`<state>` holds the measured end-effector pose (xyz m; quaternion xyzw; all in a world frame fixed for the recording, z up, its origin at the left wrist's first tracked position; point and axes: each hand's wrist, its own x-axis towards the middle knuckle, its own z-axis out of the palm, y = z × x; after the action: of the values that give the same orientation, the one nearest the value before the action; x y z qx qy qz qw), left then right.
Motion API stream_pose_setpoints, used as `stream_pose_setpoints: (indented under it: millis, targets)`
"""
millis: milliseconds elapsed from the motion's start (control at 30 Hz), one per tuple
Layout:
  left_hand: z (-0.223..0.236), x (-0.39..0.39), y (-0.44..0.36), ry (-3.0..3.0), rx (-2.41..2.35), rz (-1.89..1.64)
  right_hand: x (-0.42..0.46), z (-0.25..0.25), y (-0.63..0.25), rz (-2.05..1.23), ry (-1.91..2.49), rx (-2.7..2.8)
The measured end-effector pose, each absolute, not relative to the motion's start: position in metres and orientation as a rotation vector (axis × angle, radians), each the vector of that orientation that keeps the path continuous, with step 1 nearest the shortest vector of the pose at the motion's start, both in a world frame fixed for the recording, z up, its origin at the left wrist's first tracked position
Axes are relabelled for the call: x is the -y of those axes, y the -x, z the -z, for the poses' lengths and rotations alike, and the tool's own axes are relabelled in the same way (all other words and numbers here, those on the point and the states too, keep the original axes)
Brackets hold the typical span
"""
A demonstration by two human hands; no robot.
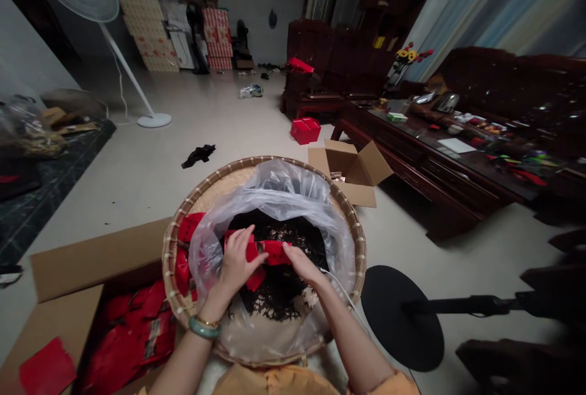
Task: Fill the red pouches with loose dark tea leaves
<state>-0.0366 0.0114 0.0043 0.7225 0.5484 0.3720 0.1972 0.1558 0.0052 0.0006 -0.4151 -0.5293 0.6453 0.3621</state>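
A bag [274, 193] sits in the basket [360, 230]. Left of the basket stands a carton [98, 257] (packets [114, 334] lie inside); to the right, a stand's base [403, 322]. Beyond, rightward, another box [356, 195] sits beside a table [412, 166].

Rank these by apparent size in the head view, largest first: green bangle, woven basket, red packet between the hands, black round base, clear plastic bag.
1. Woven basket
2. Clear plastic bag, set inside it
3. Black round base
4. Red packet, partly hidden, so its full size is unsure
5. Green bangle
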Motion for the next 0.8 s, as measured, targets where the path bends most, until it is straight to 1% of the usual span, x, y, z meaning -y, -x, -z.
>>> stream_pose_setpoints:
  millis: [100, 200, 300, 433, 600, 800]
  targets:
    - [-0.005, -0.001, 0.030, -2.435, -1.378, -0.796, -0.006, 0.004, -0.155, -1.641, 1.103, 1.421]
    - [-0.001, 0.006, 0.025, -2.488, -1.384, -0.661, -0.004, 0.009, -0.154, -1.587, 1.167, 1.471]
    - [0.009, 0.006, 0.022, -2.424, -1.329, -0.690, -0.001, 0.011, -0.155, -1.567, 1.200, 1.482]
    - [0.017, 0.004, 0.021, -2.356, -1.286, -0.754, 0.001, 0.009, -0.156, -1.629, 1.161, 1.427]
    - [0.012, 0.004, 0.017, -2.376, -1.414, -0.721, 0.004, 0.001, -0.151, -1.687, 1.102, 1.429]
    - [0.009, 0.002, 0.016, -2.321, -1.417, -0.740, 0.004, -0.011, -0.157, -1.596, 1.101, 1.500]
